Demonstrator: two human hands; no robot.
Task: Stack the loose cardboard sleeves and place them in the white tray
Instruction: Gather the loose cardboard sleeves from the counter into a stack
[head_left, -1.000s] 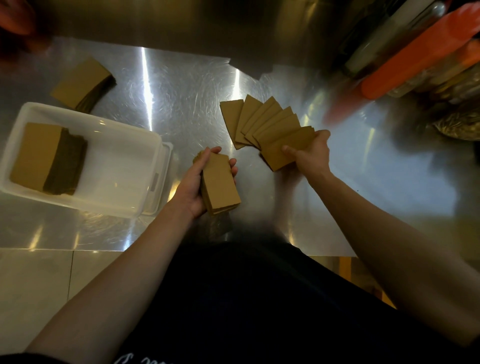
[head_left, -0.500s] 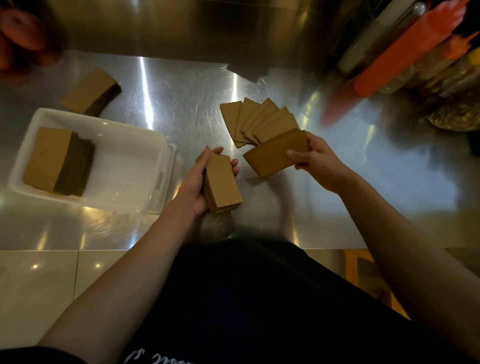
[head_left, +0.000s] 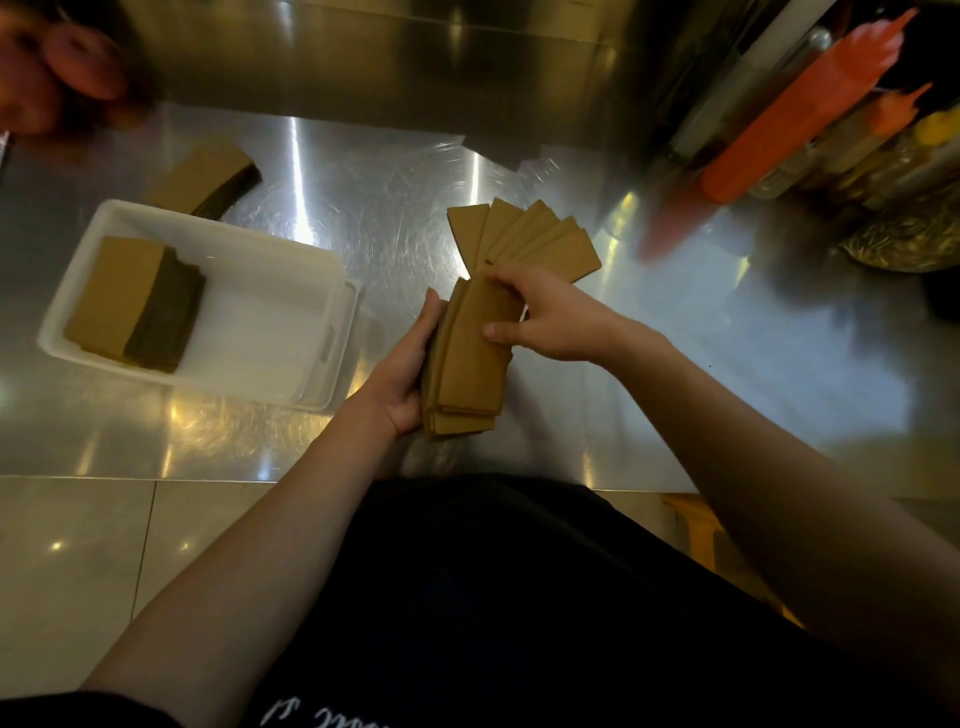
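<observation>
1. Brown cardboard fills my left hand (head_left: 402, 379): it cradles a stack of sleeves (head_left: 467, 364) from the left side and beneath, fingers wrapped around its edge, the stack held just above the bench (head_left: 701, 374).
2. My right hand (head_left: 545, 317) is pressed onto the top of that same stack, thumb on the upper face and fingers curled over the far end, so both hands are closed on the one pile.
3. The sleeves in the stack are not quite squared; their near ends step out slightly from one another.
4. Just beyond my right hand, a fan of loose sleeves (head_left: 524, 236) lies spread on the steel, overlapping one another, its near edge partly hidden behind my fingers.
5. To the left, near my left hand but apart from it, sits the white tray (head_left: 270, 332). A tidy pile of sleeves (head_left: 132, 301) lies inside, against its left wall; the right half of the tray is bare.
6. Behind the tray's far edge, another bundle of sleeves (head_left: 208, 176) rests on the bench.
7. At the far right stand orange squeeze bottles (head_left: 795, 109) and other containers, too blurred for me to tell more.
8. My dark apron (head_left: 519, 597) fills the lower foreground.
</observation>
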